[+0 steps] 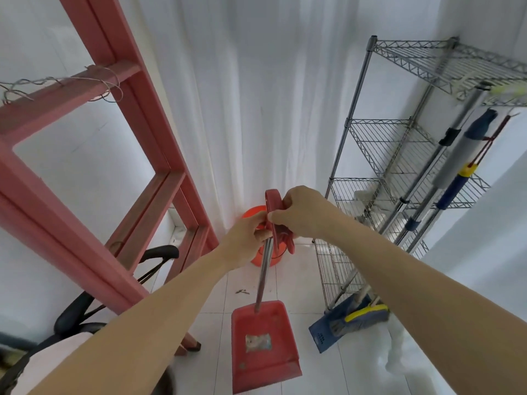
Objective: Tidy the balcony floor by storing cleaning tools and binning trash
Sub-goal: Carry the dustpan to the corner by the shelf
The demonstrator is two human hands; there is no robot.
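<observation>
Both your hands are up on the red dustpan [263,363]. Your left grip [246,238] is wrapped round the top of its metal pole [263,272]. Your right grip [299,212] pinches the red handle [273,202] just above it, so both are closed on the same tool. The pan hangs straight down in the near middle, over the white tile floor [313,295]. I can't tell if its lip touches the tiles. There's a greyish patch [258,342] inside it, could be dirt or a label.

An orange bucket [265,259] sits on the floor behind your hands, against the curtain [242,95]. A bit of debris [241,292] lies on the floor between bucket and pan. On the right is a wire shelf [385,143] with a mop [450,169] leaning on it and a blue pan [323,336] and broom [368,313] at its foot. A red frame [71,201] and a black chair [159,253] are on the left.
</observation>
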